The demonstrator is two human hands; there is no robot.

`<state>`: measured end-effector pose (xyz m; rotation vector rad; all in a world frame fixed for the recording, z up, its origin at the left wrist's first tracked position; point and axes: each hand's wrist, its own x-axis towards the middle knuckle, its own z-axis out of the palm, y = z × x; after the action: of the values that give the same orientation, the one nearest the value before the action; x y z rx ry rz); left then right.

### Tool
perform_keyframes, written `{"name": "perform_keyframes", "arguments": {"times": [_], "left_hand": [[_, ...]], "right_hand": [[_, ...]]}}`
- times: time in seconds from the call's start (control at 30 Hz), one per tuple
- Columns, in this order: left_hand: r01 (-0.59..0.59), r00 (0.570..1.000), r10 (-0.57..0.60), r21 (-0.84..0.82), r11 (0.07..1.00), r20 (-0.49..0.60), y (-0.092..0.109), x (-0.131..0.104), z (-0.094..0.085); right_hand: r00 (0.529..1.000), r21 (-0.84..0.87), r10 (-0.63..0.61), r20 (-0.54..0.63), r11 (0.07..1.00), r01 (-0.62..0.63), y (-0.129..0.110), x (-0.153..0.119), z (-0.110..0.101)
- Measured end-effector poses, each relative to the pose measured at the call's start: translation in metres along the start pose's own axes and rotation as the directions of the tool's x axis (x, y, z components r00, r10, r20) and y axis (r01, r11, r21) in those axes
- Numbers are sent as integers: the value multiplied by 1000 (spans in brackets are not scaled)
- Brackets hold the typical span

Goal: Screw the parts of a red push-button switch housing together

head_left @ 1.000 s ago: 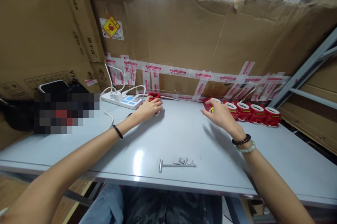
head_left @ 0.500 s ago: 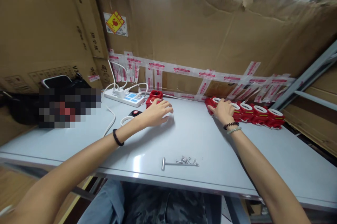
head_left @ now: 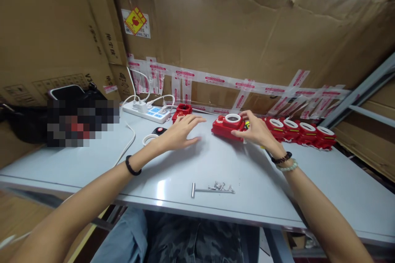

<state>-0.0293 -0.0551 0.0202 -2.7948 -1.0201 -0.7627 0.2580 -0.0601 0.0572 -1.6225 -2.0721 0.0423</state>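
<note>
Pinched in my right hand (head_left: 255, 130) is a red boxy housing with a white ring (head_left: 222, 128), gripped at its right end and tilted a little. My left hand (head_left: 182, 132) hovers over the tabletop with fingers spread and nothing in it. Behind its fingertips stands a smaller red block (head_left: 182, 110) with a square opening, partly covered by the hand. To the right, several similar red housings (head_left: 305, 131) with white rings sit in a row. Near the front edge lie a T-handle wrench (head_left: 202, 190) and several loose silver screws (head_left: 218, 186).
A white power strip (head_left: 148, 110) with plugs and cables lies at the back left. A black round device (head_left: 159, 130) and a white ring (head_left: 149, 138) are beside my left wrist. Tall cardboard (head_left: 216, 36) walls the back; a metal shelf frame (head_left: 358, 94) stands right.
My right hand has drawn one red housing leftward out of the row, toward the middle of the table. My left hand has stayed nearly in place, fingers still spread.
</note>
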Motion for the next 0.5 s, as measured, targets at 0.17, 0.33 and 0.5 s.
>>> {"name": "perform_keyframes", "arguments": {"times": [0.17,0.33,0.5], "left_hand": [[-12,1000,16,-170,985,22,21,4,0],[64,977,-4,-270,961,215,22,-1,-3],[99,965,-55,-162,982,256,9,-7,-3]], "right_hand": [[941,284,-312,129,921,267,-43,-24,8],[931,398,-338,140,880,259,-60,-32,20],[954,495,20,-298,858,136,-33,-17,14]]}}
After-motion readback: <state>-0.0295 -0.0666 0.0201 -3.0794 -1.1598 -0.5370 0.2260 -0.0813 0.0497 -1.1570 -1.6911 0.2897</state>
